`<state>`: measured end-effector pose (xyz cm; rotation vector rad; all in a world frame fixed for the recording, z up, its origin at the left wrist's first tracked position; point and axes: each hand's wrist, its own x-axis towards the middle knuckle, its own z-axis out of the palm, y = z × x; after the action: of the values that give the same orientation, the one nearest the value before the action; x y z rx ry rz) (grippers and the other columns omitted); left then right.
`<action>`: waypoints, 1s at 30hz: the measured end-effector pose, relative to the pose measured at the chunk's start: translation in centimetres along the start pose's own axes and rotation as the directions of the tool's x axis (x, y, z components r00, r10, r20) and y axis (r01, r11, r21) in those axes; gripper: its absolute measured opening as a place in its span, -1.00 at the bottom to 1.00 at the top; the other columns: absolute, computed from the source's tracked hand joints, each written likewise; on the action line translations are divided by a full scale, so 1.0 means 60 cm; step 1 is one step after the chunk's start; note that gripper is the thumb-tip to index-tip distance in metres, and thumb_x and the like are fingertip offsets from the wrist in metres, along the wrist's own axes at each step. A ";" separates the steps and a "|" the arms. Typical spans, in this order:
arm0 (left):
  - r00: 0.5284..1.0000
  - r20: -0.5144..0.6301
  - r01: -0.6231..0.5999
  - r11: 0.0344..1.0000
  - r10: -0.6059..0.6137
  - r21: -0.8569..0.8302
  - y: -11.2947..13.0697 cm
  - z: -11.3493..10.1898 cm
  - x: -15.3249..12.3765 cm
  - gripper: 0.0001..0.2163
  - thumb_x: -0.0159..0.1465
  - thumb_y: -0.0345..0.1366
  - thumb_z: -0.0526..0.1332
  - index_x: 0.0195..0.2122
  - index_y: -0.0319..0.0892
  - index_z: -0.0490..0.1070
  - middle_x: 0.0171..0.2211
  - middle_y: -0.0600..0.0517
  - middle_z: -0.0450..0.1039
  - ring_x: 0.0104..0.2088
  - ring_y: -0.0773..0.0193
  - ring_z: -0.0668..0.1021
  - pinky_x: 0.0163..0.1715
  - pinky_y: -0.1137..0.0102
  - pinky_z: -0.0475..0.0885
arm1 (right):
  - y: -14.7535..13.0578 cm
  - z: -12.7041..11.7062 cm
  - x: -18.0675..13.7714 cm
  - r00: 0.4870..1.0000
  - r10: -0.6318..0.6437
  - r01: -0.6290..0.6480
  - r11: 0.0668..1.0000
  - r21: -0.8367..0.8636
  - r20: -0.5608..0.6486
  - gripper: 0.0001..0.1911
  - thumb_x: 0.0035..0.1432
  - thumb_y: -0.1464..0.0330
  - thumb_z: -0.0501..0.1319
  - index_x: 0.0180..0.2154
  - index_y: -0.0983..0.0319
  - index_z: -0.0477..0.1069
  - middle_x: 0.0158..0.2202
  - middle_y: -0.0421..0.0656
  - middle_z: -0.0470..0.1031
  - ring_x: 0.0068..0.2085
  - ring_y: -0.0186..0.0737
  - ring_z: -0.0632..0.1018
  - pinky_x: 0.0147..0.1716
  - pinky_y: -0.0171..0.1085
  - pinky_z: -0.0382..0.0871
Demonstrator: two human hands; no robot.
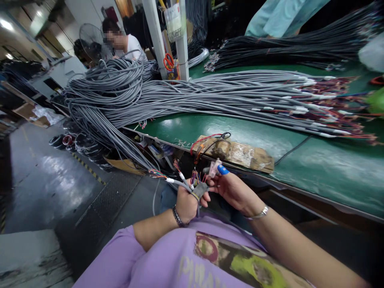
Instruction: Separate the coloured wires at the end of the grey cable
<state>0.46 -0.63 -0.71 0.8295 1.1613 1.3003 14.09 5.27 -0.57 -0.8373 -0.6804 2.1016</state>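
Note:
My left hand (186, 202) is closed around grey cable (181, 183) in front of my body. The cable's white-sleeved ends fan out into thin coloured wires (195, 177). A dark grey wrapping (200, 190) lies over the thumb side of that hand. Just to the right, my right hand (232, 190) is closed with its fingertips beside the wires. Blue covering shows on its thumb, and a pale pinkish piece (214, 168) sits at the fingertips. What they pinch is too small to make out.
A long bundle of grey cables (210, 94) lies across the green table (315, 160). Near its front edge sits a taped cardboard-brown block (240, 153) with leads. Black cables (279, 48) lie behind. A person (123, 42) sits back left, near a fan (90, 38).

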 end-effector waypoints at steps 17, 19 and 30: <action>0.993 0.115 0.014 0.997 -0.023 0.080 -0.017 -0.020 0.000 -0.65 0.16 -0.02 0.28 -0.49 -0.25 0.37 -0.67 0.08 0.42 -0.74 0.45 0.39 -0.75 0.57 0.22 | -0.005 -0.008 -0.022 0.992 0.028 0.026 0.909 -0.416 0.124 -0.64 -0.13 0.14 0.44 -0.45 0.27 0.44 -0.52 -0.21 0.46 -0.48 -0.33 0.39 -0.42 -0.29 0.23; 0.995 0.100 0.013 0.997 -0.021 0.078 -0.018 -0.021 0.000 -0.65 0.17 -0.02 0.28 -0.50 -0.25 0.37 -0.67 0.08 0.42 -0.74 0.46 0.39 -0.75 0.57 0.22 | -0.002 -0.010 -0.023 0.997 0.009 0.025 0.905 -0.425 0.077 -0.61 -0.19 0.13 0.47 -0.47 0.27 0.42 -0.52 -0.23 0.43 -0.48 -0.36 0.36 -0.42 -0.31 0.21; 0.990 0.132 0.039 0.995 -0.052 0.097 -0.019 -0.025 -0.004 -0.65 0.13 -0.02 0.31 -0.50 -0.24 0.36 -0.67 0.08 0.42 -0.74 0.45 0.39 -0.75 0.56 0.22 | -0.002 0.007 -0.027 0.989 0.055 0.008 0.903 -0.430 0.134 -0.59 -0.08 0.06 0.39 -0.44 0.24 0.37 -0.55 -0.19 0.48 -0.50 -0.29 0.44 -0.45 -0.29 0.20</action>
<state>-0.63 -1.23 -2.12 0.9395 1.1344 1.1413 14.60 3.96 0.33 -0.9352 -1.2500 2.0772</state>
